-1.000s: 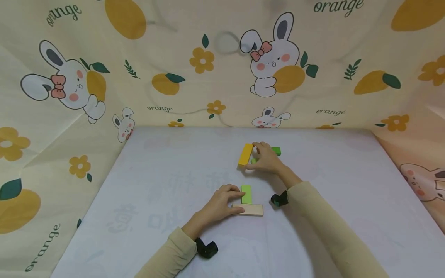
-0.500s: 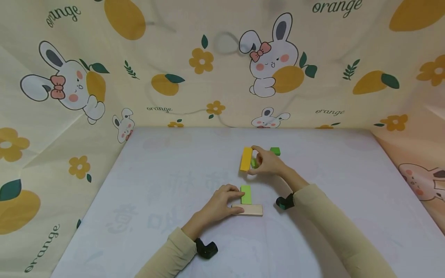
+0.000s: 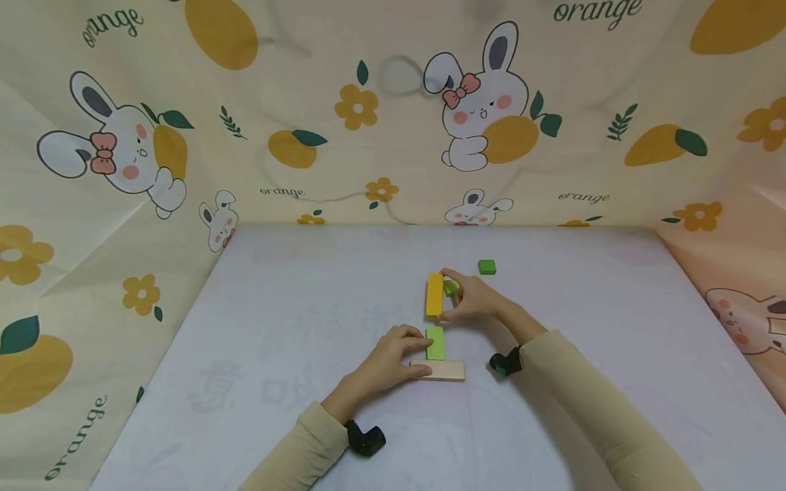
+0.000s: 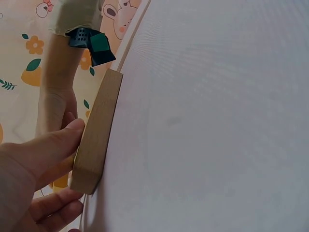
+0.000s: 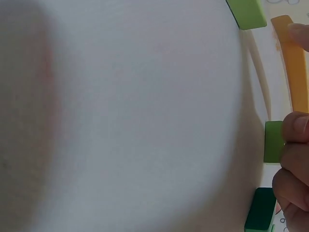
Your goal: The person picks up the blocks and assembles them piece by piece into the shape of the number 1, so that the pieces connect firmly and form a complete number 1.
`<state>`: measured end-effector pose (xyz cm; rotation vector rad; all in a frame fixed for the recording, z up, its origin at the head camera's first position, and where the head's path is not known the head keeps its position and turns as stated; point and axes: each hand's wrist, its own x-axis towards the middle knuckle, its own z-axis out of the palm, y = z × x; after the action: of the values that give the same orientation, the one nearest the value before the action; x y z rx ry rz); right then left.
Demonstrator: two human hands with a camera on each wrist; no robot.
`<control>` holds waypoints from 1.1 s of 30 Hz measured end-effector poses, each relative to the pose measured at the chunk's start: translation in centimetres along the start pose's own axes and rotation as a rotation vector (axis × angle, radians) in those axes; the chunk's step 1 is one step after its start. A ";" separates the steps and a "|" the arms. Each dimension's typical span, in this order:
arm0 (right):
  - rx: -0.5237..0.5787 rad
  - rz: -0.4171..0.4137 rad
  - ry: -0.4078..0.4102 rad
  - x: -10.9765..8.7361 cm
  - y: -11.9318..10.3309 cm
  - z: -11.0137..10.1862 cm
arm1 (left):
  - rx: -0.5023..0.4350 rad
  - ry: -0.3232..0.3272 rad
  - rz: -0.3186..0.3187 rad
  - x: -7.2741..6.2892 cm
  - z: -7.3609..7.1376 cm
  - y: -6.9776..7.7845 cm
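Note:
My left hand (image 3: 385,361) is at a pale wooden block (image 3: 443,371), its thumb on the block's left end. Its fingers reach to a light green block (image 3: 434,343) that stands end-on against the wooden one. In the left wrist view, the wooden block (image 4: 96,135) lies between thumb and fingers. Beyond the green block, my right hand (image 3: 475,296) pinches a yellow block (image 3: 434,294) by its two ends, lined up with the green block across a small gap. In the right wrist view, the yellow block (image 5: 293,67) shows at the right edge, partly hidden by fingers.
A small light green piece (image 3: 450,288) lies beside the right hand's fingers, partly covered. Farther back is a darker green block (image 3: 487,266). The white table (image 3: 295,293) ends at a printed cloth (image 3: 393,157) at the back and sides.
The right hand has brought the yellow block nearer, toward the light green block, and turned it from slanted to nearly straight. The left hand and its blocks have stayed put.

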<state>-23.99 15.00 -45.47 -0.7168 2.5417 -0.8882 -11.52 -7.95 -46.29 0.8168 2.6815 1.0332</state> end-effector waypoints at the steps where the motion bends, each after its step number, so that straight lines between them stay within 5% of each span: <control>1: -0.001 -0.004 -0.003 0.0 0.0 0.0 | 0.000 -0.001 -0.001 0.0 0.0 0.0; 33: -0.013 0.052 -0.140 0.0 0.0 0.1 | -0.005 -0.013 -0.028 0.1 0.1 -0.2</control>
<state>-23.97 14.94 -45.48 -0.6890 2.4328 -0.7773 -11.65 -7.96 -46.53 0.7794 2.6709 1.0239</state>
